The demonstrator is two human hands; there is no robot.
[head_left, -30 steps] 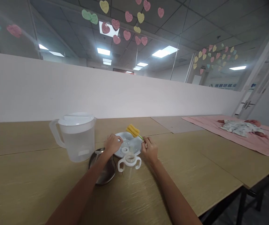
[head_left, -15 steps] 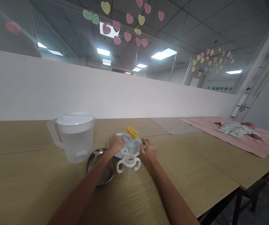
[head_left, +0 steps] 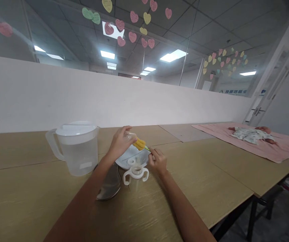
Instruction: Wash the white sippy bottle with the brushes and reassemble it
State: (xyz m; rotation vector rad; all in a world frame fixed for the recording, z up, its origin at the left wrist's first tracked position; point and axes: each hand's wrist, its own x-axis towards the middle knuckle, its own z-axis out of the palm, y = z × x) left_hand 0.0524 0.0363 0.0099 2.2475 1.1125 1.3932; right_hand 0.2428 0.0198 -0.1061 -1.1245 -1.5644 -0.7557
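Observation:
My left hand is raised above the white plate, its fingers closed round a small clear piece, which looks like a bottle nipple. My right hand rests at the plate's right rim, pinching the thin green handle of a yellow sponge brush whose head lies over the plate. A white ring lies on the plate's near edge. A clear baby bottle with white handles stands just in front of the plate, between my hands.
A clear lidded water pitcher stands to the left. A steel dish lies under my left forearm. On the far right a baby doll lies on a pink cloth. The table edge drops off at right.
My left hand has lifted from the plate's left rim, bringing up the small clear piece. The right hand stays on the brush handle. The camera has shifted slightly.

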